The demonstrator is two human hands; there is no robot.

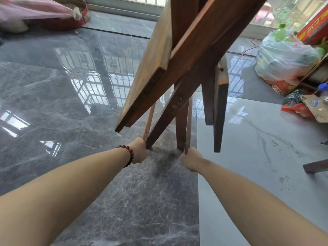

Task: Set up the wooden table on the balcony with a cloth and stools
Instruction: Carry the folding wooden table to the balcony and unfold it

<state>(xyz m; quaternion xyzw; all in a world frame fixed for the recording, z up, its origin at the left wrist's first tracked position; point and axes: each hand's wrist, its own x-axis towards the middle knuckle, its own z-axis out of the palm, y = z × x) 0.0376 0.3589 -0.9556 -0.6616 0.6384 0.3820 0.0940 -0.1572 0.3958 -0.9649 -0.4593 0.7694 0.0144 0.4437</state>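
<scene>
Our left hand is closed round a thin wooden leg; above it the folded wooden table tilts over the glossy floor; our right hand is closed round another slat. We judge we're only unfolding: no cloth or stools placed yet

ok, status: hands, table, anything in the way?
Left hand and right hand each shut on a leg. Folding table tilted, folded. Bagged clutter at right.
</scene>
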